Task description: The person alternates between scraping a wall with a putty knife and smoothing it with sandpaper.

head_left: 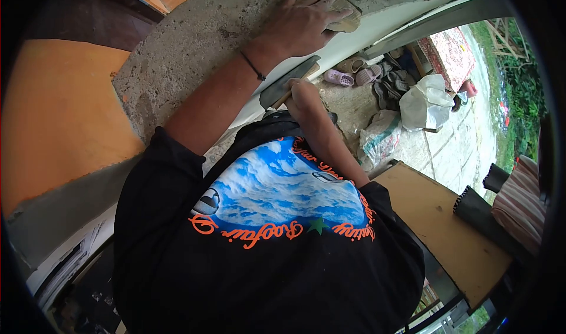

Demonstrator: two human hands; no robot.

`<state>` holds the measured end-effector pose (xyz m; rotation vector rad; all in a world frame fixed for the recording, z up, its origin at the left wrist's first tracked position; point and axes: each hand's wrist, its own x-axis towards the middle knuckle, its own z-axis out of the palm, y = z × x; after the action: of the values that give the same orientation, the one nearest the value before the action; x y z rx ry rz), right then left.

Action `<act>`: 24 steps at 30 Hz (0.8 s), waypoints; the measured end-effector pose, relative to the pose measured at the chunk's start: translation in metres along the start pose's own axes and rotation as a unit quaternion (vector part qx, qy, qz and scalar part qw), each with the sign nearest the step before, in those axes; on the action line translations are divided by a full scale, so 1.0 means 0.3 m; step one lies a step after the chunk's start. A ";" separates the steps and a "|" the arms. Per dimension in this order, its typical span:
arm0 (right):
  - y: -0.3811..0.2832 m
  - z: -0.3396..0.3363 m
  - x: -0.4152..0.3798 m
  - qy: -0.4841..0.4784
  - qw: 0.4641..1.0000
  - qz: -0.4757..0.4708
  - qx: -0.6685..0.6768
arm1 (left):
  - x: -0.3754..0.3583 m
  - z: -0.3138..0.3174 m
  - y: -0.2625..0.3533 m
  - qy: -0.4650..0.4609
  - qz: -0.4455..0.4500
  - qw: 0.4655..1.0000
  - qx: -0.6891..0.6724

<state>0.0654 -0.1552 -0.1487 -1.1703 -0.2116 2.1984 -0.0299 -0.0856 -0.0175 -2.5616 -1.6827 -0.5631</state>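
My left hand (pixel 303 19) reaches over the top of a rough concrete ledge (pixel 188 45). Its fingers wrap over a worn wooden block (pixel 348 17) at the ledge's outer edge; the palm covers part of the block. Closer to my body, my right hand (pixel 303 96) is closed around the wooden handle of a plastering trowel (pixel 282 85). The trowel's flat grey plate is held tilted, just below my left forearm and beside the pale side of the ledge.
Several shoes and clogs (pixel 356 73) lie on the floor beyond the ledge, with white sacks (pixel 425 103) nearby. A wooden board (pixel 442 222) stands at right. An orange wall (pixel 65 122) borders the ledge at left. Greenery (pixel 525 92) shows outside.
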 end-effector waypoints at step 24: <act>-0.008 -0.086 0.159 0.057 0.976 -0.068 -0.200 | -0.017 0.065 -0.014 -0.049 -0.027 0.998 0.007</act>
<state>0.0677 -0.1285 -0.1958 -1.4432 -0.6915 2.0142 -0.0300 -0.0842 -0.0382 -2.5824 -1.7829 -0.4326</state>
